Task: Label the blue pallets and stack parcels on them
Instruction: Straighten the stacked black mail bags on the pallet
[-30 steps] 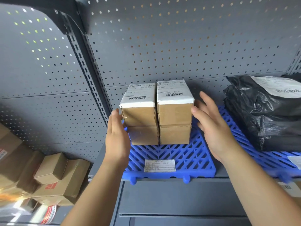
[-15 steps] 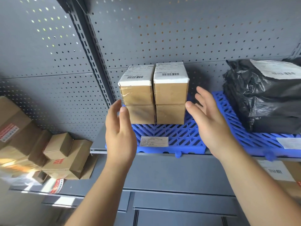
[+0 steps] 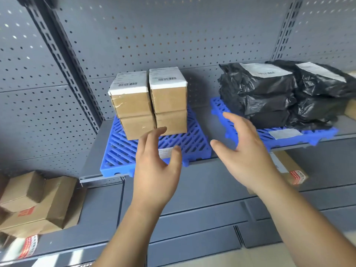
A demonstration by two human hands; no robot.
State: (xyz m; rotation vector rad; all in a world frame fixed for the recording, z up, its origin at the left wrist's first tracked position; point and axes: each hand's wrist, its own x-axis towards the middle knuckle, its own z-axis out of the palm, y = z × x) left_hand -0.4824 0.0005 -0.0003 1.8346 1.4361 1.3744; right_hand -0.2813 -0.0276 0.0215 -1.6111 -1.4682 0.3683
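On the left blue pallet (image 3: 123, 151), toward its back, stand four brown cardboard parcels (image 3: 150, 105), two stacks of two side by side, the top pair bearing white barcode labels whose print is too blurred to read. A small white label (image 3: 166, 152) on the pallet's front edge is likewise illegible, perhaps partly hidden by the left hand (image 3: 156, 170). Both the left hand and the right hand (image 3: 244, 157) hover before the pallet, fingers spread, gripping nothing; right of the pallet, a second blue pallet (image 3: 325, 134) carries black plastic bags (image 3: 269, 97) with white labels.

Two blue pallets (image 3: 123, 151) (image 3: 221, 105), four stacked brown parcels (image 3: 133, 102), a heap of black bags (image 3: 269, 97) too bunched to count, two hands (image 3: 156, 170) (image 3: 248, 151)
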